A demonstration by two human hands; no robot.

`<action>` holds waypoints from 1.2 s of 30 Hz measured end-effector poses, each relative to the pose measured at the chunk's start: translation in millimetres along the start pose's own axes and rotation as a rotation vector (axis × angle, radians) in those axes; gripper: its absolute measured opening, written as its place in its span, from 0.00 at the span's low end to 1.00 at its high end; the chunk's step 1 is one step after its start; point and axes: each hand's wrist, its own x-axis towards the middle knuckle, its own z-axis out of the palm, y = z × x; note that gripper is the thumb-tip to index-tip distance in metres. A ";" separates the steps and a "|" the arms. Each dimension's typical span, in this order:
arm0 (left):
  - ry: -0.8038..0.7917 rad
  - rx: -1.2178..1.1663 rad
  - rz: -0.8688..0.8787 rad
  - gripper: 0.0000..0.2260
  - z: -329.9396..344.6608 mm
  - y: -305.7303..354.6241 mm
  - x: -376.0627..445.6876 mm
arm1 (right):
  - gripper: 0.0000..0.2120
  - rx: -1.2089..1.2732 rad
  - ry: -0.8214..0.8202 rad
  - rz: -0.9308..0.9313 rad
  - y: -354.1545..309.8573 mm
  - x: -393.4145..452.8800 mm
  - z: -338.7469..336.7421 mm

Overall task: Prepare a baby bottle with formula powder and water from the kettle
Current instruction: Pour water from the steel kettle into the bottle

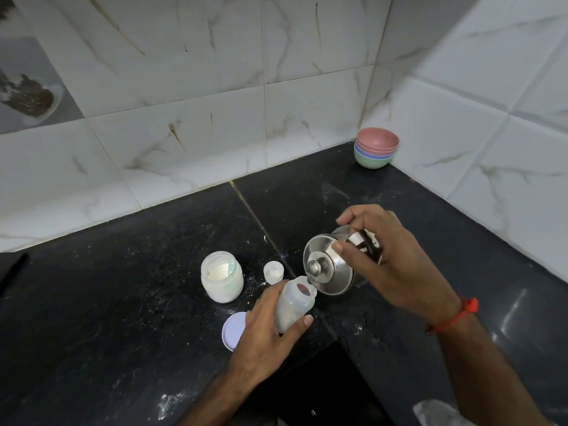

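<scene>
My left hand (270,327) grips a translucent baby bottle (295,305), which is uncapped, tilted to the right and has white powder at its bottom. My right hand (390,259) holds the handle of a small steel kettle (329,265), tipped to the left so its spout touches the bottle's mouth. The kettle's lid, with a round knob, faces me. An open glass jar of white formula powder (222,276) stands on the black counter (123,302) to the left of the bottle. A small white bottle cap (273,272) lies between jar and kettle. The jar's pale lid (234,331) lies partly under my left hand.
A stack of coloured bowls (376,151) sits in the far corner where the tiled walls meet. White powder is scattered over the counter near the jar and at the front. A dark object (12,272) lies at the left edge.
</scene>
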 end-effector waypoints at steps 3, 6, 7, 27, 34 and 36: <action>0.002 0.001 0.006 0.24 -0.6 0.2 0.6 | 0.10 -0.056 -0.028 -0.052 -6.8 4.7 1.0; -0.007 -0.007 0.008 0.24 -1.3 -1.6 1.5 | 0.09 -0.088 -0.050 -0.079 -15.1 9.4 1.0; -0.009 -0.009 0.011 0.24 -1.6 -2.6 1.7 | 0.09 -0.098 -0.060 -0.085 -17.3 10.8 0.9; -0.020 -0.085 0.055 0.23 -7.3 -10.0 2.4 | 0.08 -0.227 -0.119 -0.178 -51.1 21.2 -2.4; -0.022 -0.097 0.059 0.23 -7.3 -13.7 0.5 | 0.07 -0.268 -0.125 -0.198 -55.1 21.6 -3.6; -0.022 -0.102 0.058 0.23 -6.3 -15.4 0.2 | 0.08 -0.276 -0.122 -0.199 -55.5 21.9 -4.0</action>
